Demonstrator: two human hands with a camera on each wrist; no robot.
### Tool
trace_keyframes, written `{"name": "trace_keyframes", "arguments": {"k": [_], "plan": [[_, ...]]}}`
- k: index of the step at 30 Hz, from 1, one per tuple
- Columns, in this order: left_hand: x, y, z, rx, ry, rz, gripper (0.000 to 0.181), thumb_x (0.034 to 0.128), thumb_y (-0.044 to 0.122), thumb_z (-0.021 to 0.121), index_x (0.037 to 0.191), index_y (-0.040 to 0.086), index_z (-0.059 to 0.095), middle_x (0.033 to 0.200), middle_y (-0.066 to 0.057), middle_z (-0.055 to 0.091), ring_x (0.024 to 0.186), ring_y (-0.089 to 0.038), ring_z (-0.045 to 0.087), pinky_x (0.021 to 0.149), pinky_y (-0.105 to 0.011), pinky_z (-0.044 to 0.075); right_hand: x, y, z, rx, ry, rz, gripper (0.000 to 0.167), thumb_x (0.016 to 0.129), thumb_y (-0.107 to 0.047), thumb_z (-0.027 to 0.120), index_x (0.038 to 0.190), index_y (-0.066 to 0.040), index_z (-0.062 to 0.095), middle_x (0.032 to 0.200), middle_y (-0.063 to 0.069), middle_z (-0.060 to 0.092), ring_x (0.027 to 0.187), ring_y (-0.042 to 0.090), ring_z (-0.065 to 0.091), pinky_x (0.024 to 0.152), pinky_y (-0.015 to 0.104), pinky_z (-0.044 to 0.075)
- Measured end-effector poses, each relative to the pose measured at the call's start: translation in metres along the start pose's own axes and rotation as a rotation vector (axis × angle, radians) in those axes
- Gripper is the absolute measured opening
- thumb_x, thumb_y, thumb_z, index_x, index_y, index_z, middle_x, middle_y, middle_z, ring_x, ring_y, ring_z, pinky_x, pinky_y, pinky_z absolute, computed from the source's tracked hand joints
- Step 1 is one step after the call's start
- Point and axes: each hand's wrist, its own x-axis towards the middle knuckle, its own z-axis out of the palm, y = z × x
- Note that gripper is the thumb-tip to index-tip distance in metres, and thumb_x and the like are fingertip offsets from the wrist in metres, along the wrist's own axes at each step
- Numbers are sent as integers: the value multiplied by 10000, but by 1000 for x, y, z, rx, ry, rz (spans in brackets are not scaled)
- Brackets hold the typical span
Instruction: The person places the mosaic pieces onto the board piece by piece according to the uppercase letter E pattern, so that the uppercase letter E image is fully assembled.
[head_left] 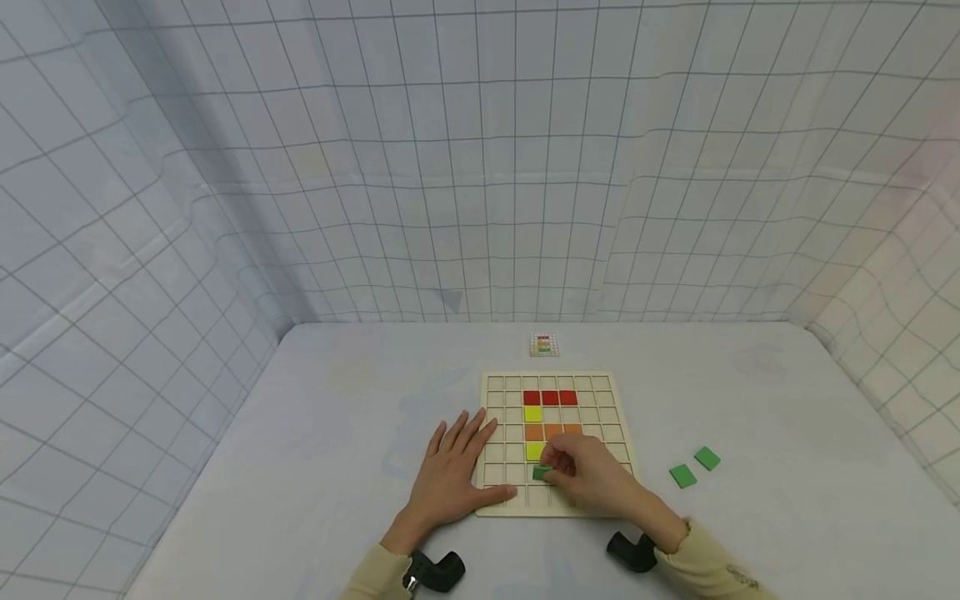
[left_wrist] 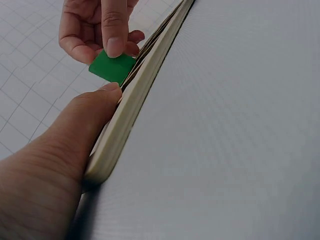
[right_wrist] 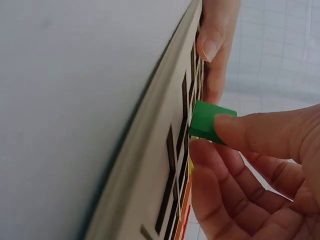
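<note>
A cream grid board (head_left: 606,414) lies flat on the table. Set in its cells are a row of red tiles (head_left: 550,398), two yellow tiles (head_left: 532,414) and a row of orange tiles (head_left: 533,432), partly covered. The left hand (head_left: 447,477) rests with straight fingers along the board's left edge, its thumb reaching over the near left corner. Between thumb and fingers, the right hand (head_left: 596,477) pinches a green tile (right_wrist: 202,120), tilted at the board's surface below the lower yellow tile. Whether that tile touches a cell I cannot tell.
Two loose green tiles (head_left: 683,476) lie on the white table right of the board. Behind the board sits a small card (head_left: 543,345) with a coloured grid pattern. Grid-patterned white curtains (head_left: 480,167) enclose the table at the back and sides.
</note>
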Motion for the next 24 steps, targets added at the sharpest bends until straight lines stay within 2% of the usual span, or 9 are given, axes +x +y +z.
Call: {"name": "trace_keyframes", "arguments": {"k": [5,10,19,24], "plan": [[1,1,0,-2,-5,-9,1000,738,823,466,1507,207,301,1557,14,209,1426,-206,119,1122,-446,42,6,-4,4,-114,4,46,155,821,-100,739,812,-190,615,703,-139,517,636,53,482,544,231,430],[1,1,-1,3,-8,-12,1002,737,831,453,1509,213,296,1559,19,205,1426,-202,116,1123,-449,45,7,-6,5,-168,-23,95,129,836,-135,728,820,-201,620,713,-136,506,621,57,463,528,232,413],[1,0,1,15,-4,-7,1001,737,835,444,1508,214,298,1558,21,207,1425,-204,121,1123,-447,53,3,-5,7,-270,19,6,52,811,-124,741,822,-145,694,791,-100,500,626,27,443,532,204,408],[0,-1,2,18,-8,-10,1004,736,839,437,1510,216,293,1559,25,201,1427,-199,113,1123,-443,48,-1,-4,8,-322,10,-45,70,815,-156,748,866,-126,710,830,-80,507,637,27,434,528,195,403]]}}
